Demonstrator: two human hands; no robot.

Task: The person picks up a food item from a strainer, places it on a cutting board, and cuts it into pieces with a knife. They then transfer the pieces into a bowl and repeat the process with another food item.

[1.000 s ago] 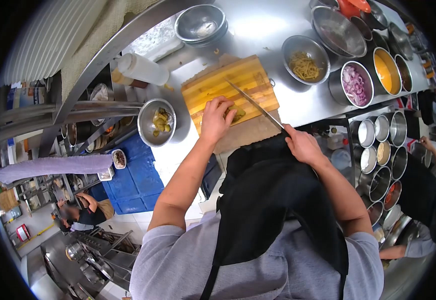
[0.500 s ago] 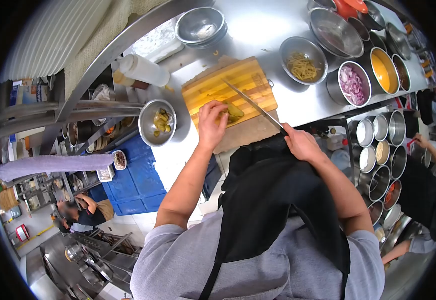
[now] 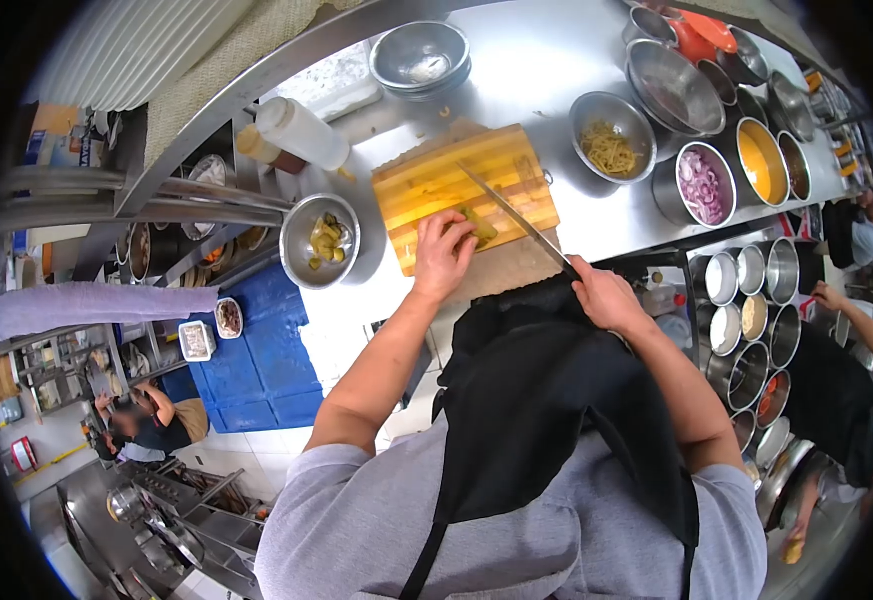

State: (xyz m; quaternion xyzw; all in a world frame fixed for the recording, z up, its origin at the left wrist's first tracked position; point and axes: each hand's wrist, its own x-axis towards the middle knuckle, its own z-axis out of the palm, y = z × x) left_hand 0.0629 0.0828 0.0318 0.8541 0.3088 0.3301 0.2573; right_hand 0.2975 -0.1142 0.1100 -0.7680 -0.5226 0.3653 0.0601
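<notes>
A striped wooden cutting board [image 3: 517,160] lies on the steel counter over a brown sheet [image 3: 517,258]. My left hand [image 3: 444,250] is on the board with curled fingers, holding down an olive-green pickle [image 3: 479,228], partly hidden by the fingertips. My right hand [image 3: 605,295] is closed around the handle of a long knife [image 3: 510,207]. Its blade slants up and left across the board, just right of the pickle, the tip pointing away from me. Left of the board stands a steel bowl [image 3: 291,240] with pickle chunks [image 3: 328,240] in it.
Right of the board are a bowl of thin yellowish strips [image 3: 612,148], a pot of sliced red onion [image 3: 700,185] and a pot of orange liquid [image 3: 762,160]. Stacked bowls [image 3: 420,55] and squeeze bottles [image 3: 302,132] stand behind and left. A co-worker [image 3: 847,380] is at far right.
The whole view has shifted slightly. My left hand stays on the pickle and the knife remains beside it, with little movement between them. The co-worker's lower hand at right has moved.
</notes>
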